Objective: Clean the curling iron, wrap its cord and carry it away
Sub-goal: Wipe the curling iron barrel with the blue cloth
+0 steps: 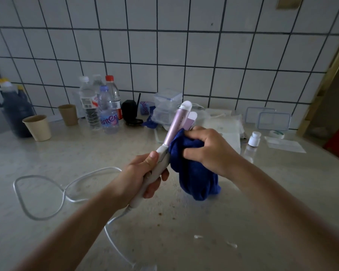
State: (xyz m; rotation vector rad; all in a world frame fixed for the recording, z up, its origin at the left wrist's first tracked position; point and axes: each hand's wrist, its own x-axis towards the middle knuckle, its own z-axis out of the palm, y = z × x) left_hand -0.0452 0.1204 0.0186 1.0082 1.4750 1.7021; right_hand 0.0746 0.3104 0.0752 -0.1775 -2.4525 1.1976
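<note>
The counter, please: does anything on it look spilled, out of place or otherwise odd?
Yes. Small wet splashes lie on the counter near its front right, and brown specks sit below the blue cloth. The cord sprawls in loose loops at left, not yet wrapped.

The blue cloth and the right hand gripping it hide the lower barrel of the curling iron, the left hand covers much of its handle, its cord runs off the bottom edge, and the labels on the bottles are too blurred to read.
</note>
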